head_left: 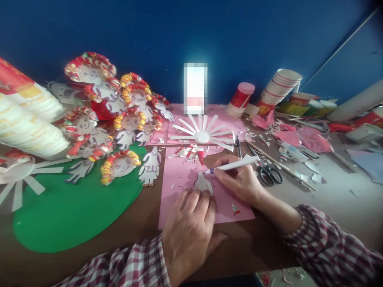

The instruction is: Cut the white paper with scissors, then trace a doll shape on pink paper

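My right hand (pixel 239 179) is closed round a white marker (pixel 235 164). The marker's dark tip is at the top edge of a small white paper cutout (pixel 202 183). Over the cutout's lower part lies my left hand (pixel 194 223), its bent fingers pressing down and its thumb apart; the part under them is hidden. Beneath both hands is a pink paper sheet (pixel 172 209) with faint dark marks. A white, purple-outlined paper doll (pixel 150 167) lies left of the sheet. Behind my hands rests a paper cup cut into spread strips (pixel 202 137).
Black-handled scissors (pixel 270 175) and a thin wooden stick (pixel 284 169) lie to the right, among paper scraps. Several cup-ring figures (pixel 121 165) stand at the left by green sheets (pixel 74 211). Stacked paper cups (pixel 277 89) are at the back right, others (pixel 32 123) far left.
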Available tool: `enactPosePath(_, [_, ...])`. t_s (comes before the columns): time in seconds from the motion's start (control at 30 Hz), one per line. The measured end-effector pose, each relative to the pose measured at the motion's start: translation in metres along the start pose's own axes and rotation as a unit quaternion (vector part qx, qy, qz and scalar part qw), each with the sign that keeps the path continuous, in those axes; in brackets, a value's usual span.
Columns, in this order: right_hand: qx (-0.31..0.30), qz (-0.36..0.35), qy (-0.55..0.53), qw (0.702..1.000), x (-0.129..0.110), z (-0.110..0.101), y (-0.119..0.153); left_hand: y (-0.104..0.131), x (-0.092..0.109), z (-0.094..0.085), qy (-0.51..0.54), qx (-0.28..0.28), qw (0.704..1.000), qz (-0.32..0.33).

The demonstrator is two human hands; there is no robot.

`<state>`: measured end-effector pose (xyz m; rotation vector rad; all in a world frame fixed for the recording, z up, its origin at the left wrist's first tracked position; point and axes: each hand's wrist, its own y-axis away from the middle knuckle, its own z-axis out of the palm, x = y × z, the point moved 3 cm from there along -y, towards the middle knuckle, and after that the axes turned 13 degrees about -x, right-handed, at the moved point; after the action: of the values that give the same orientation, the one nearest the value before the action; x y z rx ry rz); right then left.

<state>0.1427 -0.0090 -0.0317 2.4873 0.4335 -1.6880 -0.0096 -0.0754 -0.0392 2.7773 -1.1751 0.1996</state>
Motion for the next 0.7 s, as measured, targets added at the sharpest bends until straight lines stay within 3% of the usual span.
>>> enactPosePath(0.23, [-0.01, 0.03, 0.007, 0.999, 0.0041, 0.0052, 0.0009, -0.0004, -0.0003, 0.0003, -0.017, 0.006, 1.0, -0.01])
enactPosePath(0.7, [-0.01, 0.011, 0.045, 0.999, 0.0075, 0.0064, -0.0021, -0.0007, -0.0011, -0.0021, 0.015, -0.021, 1.0, -0.01])
